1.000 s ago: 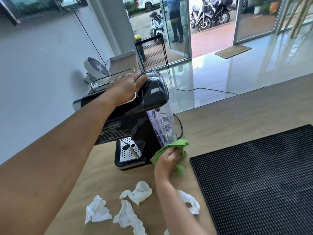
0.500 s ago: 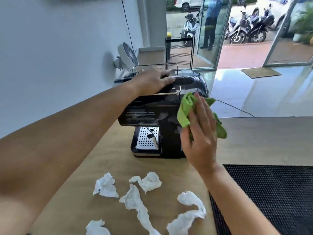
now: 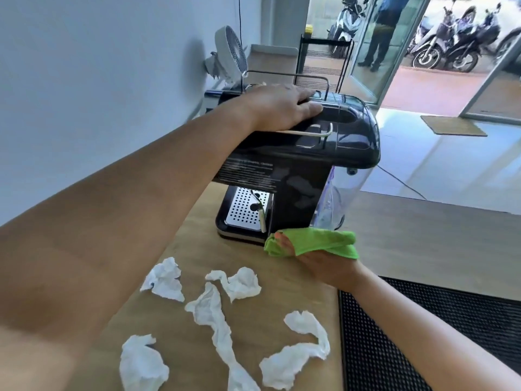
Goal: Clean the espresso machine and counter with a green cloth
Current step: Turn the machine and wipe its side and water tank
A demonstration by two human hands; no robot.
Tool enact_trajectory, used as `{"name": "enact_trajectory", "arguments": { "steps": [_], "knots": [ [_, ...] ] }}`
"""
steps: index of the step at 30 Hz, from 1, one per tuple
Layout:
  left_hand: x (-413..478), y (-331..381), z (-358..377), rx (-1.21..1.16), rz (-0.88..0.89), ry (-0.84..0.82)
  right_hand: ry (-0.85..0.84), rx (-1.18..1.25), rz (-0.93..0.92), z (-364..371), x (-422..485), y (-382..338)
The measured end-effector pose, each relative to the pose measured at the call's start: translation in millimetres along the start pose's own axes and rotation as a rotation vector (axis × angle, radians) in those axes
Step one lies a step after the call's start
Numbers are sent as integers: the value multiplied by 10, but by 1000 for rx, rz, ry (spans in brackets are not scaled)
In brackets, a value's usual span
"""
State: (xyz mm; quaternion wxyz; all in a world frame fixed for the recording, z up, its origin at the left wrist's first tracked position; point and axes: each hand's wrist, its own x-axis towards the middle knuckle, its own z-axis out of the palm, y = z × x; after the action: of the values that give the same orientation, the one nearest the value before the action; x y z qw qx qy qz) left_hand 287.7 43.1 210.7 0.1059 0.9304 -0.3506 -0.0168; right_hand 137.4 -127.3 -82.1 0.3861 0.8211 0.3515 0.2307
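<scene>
Right hand (image 3: 324, 263): grip folded round the green cloth (image 3: 318, 242), which is bunched over the fingers. Cloth is now held low at the near-right foot of the espresso machine (image 3: 304, 165), under the water tank (image 3: 341, 193), at desk (image 3: 423, 235) level. Half a second ago it was held high on that side, so one downward stroke is judged done. Left hand (image 3: 282, 108) is laid flat on the machine's top, grip open, machine steadied. Crumpled tissues (image 3: 210, 309) are scattered nearer.

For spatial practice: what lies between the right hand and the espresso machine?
The green cloth, held by the right hand beside the espresso machine; the head view shows it.
</scene>
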Motion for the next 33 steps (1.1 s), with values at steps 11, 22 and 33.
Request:
{"name": "enact_trajectory", "arguments": {
  "steps": [11, 22, 33],
  "knots": [
    [-13, 13, -1, 16, -26, -8, -106, 145, 479, 127, 106, -28],
    [-72, 50, -25, 13, -32, -28, 55, 1199, 261, -246, 690, -44],
    [36, -12, 19, 33, -3, -20, -65, 1263, 509, -302, 287, 196]
  ]
}}
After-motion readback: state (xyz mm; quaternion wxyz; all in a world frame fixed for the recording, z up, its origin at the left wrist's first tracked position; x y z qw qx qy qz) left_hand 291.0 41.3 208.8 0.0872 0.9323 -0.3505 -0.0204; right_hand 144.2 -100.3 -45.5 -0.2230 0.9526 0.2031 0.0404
